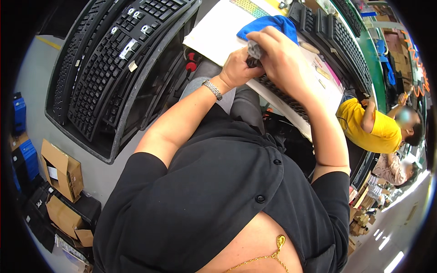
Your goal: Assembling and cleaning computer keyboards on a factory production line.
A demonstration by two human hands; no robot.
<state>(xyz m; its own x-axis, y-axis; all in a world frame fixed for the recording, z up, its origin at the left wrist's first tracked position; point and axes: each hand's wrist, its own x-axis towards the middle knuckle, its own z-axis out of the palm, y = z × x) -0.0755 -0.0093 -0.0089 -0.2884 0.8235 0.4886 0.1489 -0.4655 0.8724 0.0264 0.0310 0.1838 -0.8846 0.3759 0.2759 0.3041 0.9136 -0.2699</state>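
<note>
My left hand [236, 68], with a metal watch band at its wrist, is closed around the dark lower part of a small black and grey object [253, 51]. My right hand [281, 57] curls over it from the other side, fingers bent against its grey top. What the object is cannot be made out. Both hands are raised over a white work surface [211, 34]. Below my right forearm lies a black keyboard [286, 99], partly hidden. Just behind the right hand is a bundled blue cloth [268, 23].
At left, a big black bin [109, 154] holds several black keyboards [98, 75]. A red-handled tool [191, 62] sits beside it. More keyboards [343, 45] are stacked at the right. A co-worker in a yellow shirt [371, 127] is farther right. Cardboard boxes [61, 170] stand lower left.
</note>
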